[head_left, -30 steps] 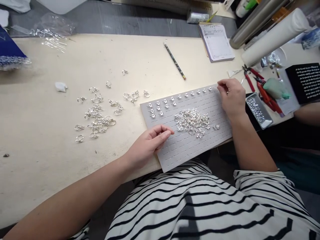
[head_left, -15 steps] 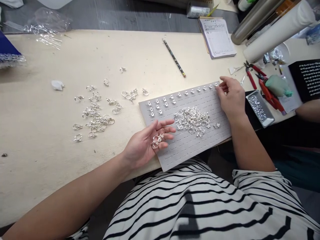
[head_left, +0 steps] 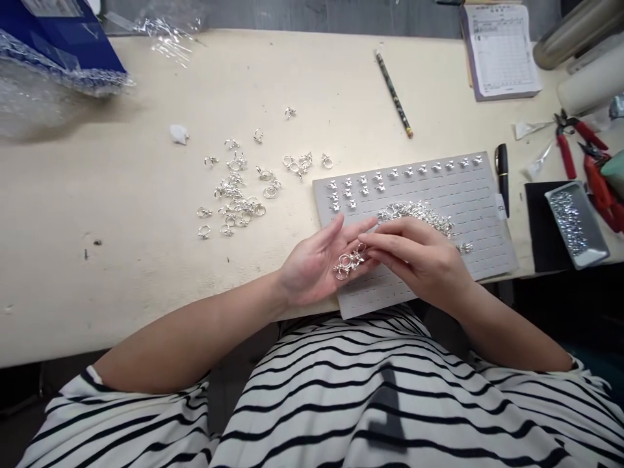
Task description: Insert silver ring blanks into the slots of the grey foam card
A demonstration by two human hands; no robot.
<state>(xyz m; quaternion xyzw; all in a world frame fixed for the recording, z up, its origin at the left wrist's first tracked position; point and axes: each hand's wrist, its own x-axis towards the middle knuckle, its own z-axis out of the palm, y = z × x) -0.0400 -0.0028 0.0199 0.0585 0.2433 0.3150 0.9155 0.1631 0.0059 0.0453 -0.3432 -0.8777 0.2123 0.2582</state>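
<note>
My left hand (head_left: 316, 263) lies palm up over the near left corner of a grey slotted foam board (head_left: 478, 214), cupping a few silver rings (head_left: 347, 262) on its fingers. My right hand (head_left: 419, 257) reaches across, its fingertips pinching at those rings in the left palm. A heap of loose silver rings (head_left: 414, 212) sits on the middle of the board, partly behind my right hand. Rings stand seated in slots along the board's top row (head_left: 422, 169) and at its upper left.
More loose rings (head_left: 236, 195) are scattered on the cream table left of the board. A pencil (head_left: 394, 95), a notepad (head_left: 502, 52), a black pen (head_left: 502, 175), red pliers (head_left: 580, 149) and a metal tray of small parts (head_left: 575, 221) lie right; a blue bag (head_left: 63, 45) far left.
My right hand left the board's top right corner and came to my left palm. My left hand turned palm up, showing rings. The camera view shifted left and down.
</note>
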